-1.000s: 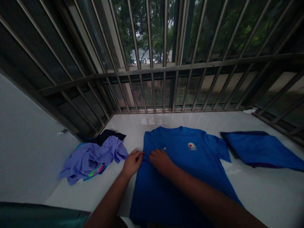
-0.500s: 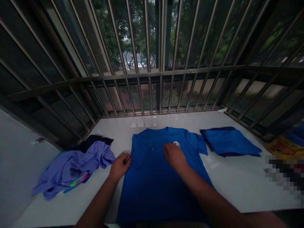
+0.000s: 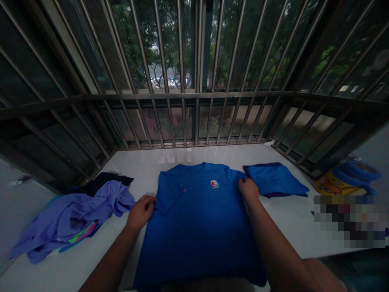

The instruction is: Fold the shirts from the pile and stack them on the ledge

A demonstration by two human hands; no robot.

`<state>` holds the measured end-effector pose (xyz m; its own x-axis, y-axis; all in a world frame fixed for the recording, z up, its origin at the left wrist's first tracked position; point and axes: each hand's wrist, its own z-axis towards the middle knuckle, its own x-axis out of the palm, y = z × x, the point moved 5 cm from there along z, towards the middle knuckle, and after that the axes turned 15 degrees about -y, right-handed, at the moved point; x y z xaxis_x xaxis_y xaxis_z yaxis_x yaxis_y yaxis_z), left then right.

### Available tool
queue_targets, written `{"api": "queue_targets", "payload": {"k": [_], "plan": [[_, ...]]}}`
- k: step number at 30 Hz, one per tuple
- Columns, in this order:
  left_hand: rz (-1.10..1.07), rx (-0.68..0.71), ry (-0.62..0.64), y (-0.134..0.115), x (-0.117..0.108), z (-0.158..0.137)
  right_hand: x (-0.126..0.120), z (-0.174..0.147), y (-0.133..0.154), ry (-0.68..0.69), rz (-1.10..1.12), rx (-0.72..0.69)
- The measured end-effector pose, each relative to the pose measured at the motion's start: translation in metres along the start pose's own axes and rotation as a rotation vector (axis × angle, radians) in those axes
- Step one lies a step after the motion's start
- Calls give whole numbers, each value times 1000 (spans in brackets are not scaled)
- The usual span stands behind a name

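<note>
A blue T-shirt (image 3: 197,227) with a small chest logo lies flat, front up, on a white ledge (image 3: 170,156) inside a barred window. Its left sleeve is folded inward over the chest. My left hand (image 3: 140,211) pinches the shirt's left edge at that fold. My right hand (image 3: 248,189) rests on the shirt's right sleeve at the shoulder, fingers closing on the cloth.
A folded blue garment (image 3: 275,179) lies just right of the shirt. A rumpled pile of lilac and dark clothes (image 3: 73,211) sits at the left. Metal bars (image 3: 194,95) fence the ledge's far and side edges. Yellow and blue objects (image 3: 346,178) show at far right.
My right hand slid from the shirt's left side across the chest to the right sleeve. My left hand stayed at the left edge. The view panned right.
</note>
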<state>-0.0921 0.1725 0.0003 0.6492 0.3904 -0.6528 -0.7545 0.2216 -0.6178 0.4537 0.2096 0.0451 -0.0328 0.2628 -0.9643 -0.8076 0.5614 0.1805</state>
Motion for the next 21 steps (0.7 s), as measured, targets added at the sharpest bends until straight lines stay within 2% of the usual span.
{"api": "queue_targets", "payload": {"k": [2,4,6,8,10,11,12,14,18,21], "plan": [[11,-1,-4,-2,-1,0,-6,-5,10,-57,8,-28],[13,2,-9,-4,-1,0,-12,-19,26,-104,37,-138],[24,-2,-9,-4,-1,0,-14,-41,44,-92,92,-358],[39,-3,-12,-3,-1,0,-12,-67,57,-21,146,-648],[44,4,-11,-1,0,0,-10,-89,57,17,167,-888],[41,8,-10,0,1,0,-10,-94,52,2,164,-944],[36,11,-7,0,1,0,-10,-94,45,-26,150,-953],[31,10,-2,2,2,1,-11,-85,27,-50,100,-868],[48,-10,14,4,2,1,-8,-64,-1,77,21,-682],[58,-19,22,3,1,1,-11,-57,-11,77,-12,-604]]}}
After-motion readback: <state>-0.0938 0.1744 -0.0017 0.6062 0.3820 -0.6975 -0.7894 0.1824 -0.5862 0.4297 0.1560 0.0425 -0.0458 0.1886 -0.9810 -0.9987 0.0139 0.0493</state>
